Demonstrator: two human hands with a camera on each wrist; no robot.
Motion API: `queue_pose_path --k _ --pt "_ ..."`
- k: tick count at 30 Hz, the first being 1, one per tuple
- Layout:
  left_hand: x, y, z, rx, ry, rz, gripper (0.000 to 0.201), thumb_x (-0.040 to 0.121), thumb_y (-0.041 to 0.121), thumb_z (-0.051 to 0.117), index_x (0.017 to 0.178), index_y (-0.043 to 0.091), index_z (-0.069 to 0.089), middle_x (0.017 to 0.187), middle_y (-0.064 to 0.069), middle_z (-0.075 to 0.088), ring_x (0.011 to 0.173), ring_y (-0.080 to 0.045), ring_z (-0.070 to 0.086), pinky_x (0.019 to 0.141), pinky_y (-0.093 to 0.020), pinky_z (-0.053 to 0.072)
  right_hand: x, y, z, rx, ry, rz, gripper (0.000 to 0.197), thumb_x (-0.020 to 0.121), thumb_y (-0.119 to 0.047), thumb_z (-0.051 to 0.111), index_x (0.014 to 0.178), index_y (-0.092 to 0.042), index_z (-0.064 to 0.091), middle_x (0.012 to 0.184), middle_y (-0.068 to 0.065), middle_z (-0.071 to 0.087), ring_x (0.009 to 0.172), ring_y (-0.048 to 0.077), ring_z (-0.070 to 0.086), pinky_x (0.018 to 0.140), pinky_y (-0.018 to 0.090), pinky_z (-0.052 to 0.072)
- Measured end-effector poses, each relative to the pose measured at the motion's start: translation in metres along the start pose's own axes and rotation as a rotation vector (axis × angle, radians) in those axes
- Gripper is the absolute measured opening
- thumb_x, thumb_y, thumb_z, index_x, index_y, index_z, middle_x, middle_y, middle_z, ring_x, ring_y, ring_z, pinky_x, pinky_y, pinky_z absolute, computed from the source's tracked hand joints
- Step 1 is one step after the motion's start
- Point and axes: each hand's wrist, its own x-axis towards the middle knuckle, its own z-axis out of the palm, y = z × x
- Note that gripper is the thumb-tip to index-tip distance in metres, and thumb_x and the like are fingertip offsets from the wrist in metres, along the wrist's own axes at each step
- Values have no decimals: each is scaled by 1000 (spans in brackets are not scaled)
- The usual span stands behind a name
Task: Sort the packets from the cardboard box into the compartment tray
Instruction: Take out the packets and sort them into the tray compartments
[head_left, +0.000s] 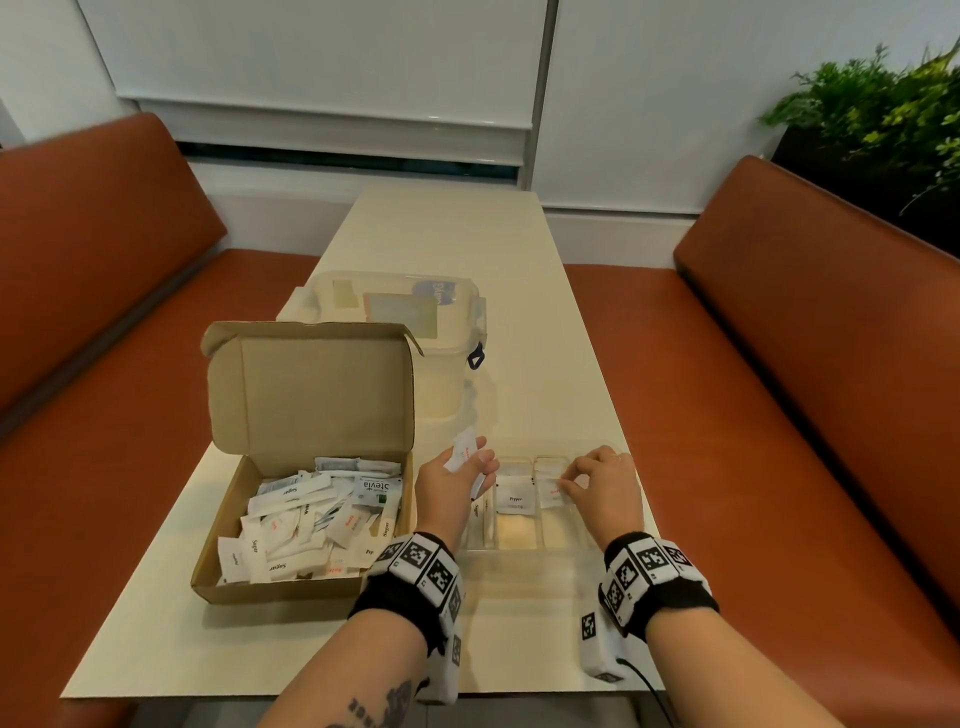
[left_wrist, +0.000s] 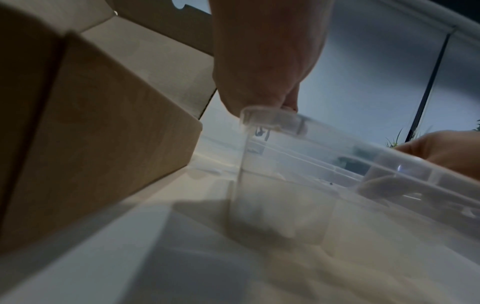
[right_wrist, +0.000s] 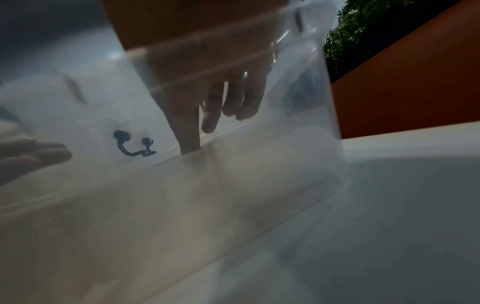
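Your left hand (head_left: 451, 486) pinches a flat white paper sachet (head_left: 464, 450); your right hand (head_left: 605, 483) pinches another sachet (head_left: 549, 492) inside the clear plastic compartment tray (head_left: 524, 540), beside the brown corrugated cardboard box (head_left: 291, 590).

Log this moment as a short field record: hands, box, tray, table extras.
left hand: holds a red-lettered packet above the tray's left end
right hand: fingertips on a packet in a tray compartment
box: open, lid up, many packets inside, left of tray
tray: clear; Pepper packet in a middle compartment
behind: lidded clear container
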Motion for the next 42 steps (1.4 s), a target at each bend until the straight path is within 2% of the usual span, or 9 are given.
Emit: queue_pose_path --k 4,11,16,24,28,32,35,38,42 --pt "1 0 0 23 5 0 17 88 4 64 105 4 66 88 -15 69 81 -21 66 80 -28 56 3 3 3 -96 -48 -67 12 78 -29 74 79 -20 66 92 -10 46 96 12 38 74 21 34" --pt "1 0 0 67 -5 16 19 88 5 64 106 4 68 89 -16 70 81 -19 67 73 -22 56 6 3 6 -250 -89 -151 17 81 -33 70 87 -18 66 102 -4 51 104 17 39 74 22 37" --pt "3 0 0 53 -10 -9 19 87 3 65 105 3 68 91 -17 70 79 -18 68 68 -19 57 5 2 9 -240 -90 -155 14 84 -29 66 90 -16 65 103 -3 51 105 18 40 72 22 39" --pt "6 -1 1 44 -38 -38 20 86 1 65 106 1 66 88 -17 69 80 -21 68 76 -26 58 8 3 12 -222 -123 -147 24 77 -38 73 90 -22 60 101 -6 46 101 15 39 75 23 40" --pt "7 1 1 37 -72 -75 19 83 -2 66 102 0 65 82 -15 66 74 -23 65 67 -27 59 7 1 11 -213 -111 -134 28 76 -36 73 92 -21 56 102 -5 47 100 15 41 71 23 38" --pt "5 2 4 50 -145 -126 17 80 -1 70 96 2 66 82 -16 68 66 -22 66 63 -27 58 7 -13 0 49 -12 -105 22 80 -39 70 90 -21 63 97 -7 52 95 12 43 74 22 36" --pt "3 -1 8 143 -196 -153 21 78 4 74 98 5 68 81 -12 70 61 -19 67 55 -24 56 7 -36 -11 368 -123 -79 20 78 -45 71 82 -25 70 89 -8 57 77 5 49 66 12 35" --pt "2 -4 11 224 -224 -155 18 78 8 74 95 9 69 74 -7 67 54 -14 63 52 -22 52 6 -50 -13 530 -236 -28 12 74 -31 78 77 -23 69 83 -8 62 65 2 48 58 8 37" --pt "3 -5 9 259 -238 -138 23 82 11 71 103 5 68 77 -8 68 50 -9 56 47 -20 46 5 -48 -14 805 -229 57 8 76 -14 77 72 -14 70 67 -6 67 62 5 57 58 9 42"
